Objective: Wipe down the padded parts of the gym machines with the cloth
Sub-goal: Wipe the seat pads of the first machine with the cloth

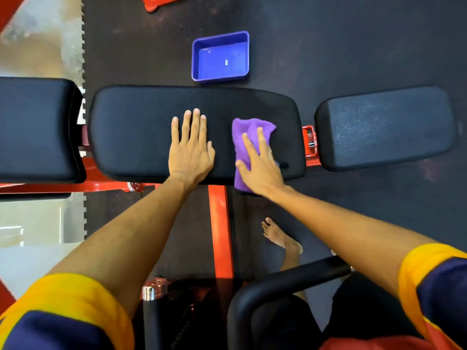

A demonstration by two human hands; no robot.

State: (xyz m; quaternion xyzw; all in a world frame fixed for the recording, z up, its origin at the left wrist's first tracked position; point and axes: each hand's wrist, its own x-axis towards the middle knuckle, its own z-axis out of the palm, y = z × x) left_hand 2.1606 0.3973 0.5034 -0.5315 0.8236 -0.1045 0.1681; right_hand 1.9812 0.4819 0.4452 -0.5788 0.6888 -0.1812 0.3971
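The right hand [262, 165] lies flat, fingers spread, pressing a purple cloth [249, 137] onto the middle bench pad [141, 137]; it pins the cloth under the palm rather than gripping it. The cloth sits toward the right end of that pad, bunched at the far side, with its near edge hanging just over the pad's near edge. The left hand [190, 150] rests beside it on the same pad, open, fingers straight and close together, holding nothing, with a strip of bare black vinyl between the two hands.

Left of the middle pad, across a narrow gap, is another black pad [35, 130]; to the right is a third, grainier pad [384, 127], with a red frame bracket [309, 141] showing in the gap. A red steel beam [219, 231] runs from under the middle pad toward the person. Beyond the pad, on the dark rubber floor mat [353, 46], stands a blue plastic tub [221, 56] (apparently empty apart from a small pale speck). Nearer than the pad, a bare foot [278, 236] stands on the mat, and a black curved bar [285, 281] crosses just in front of it.
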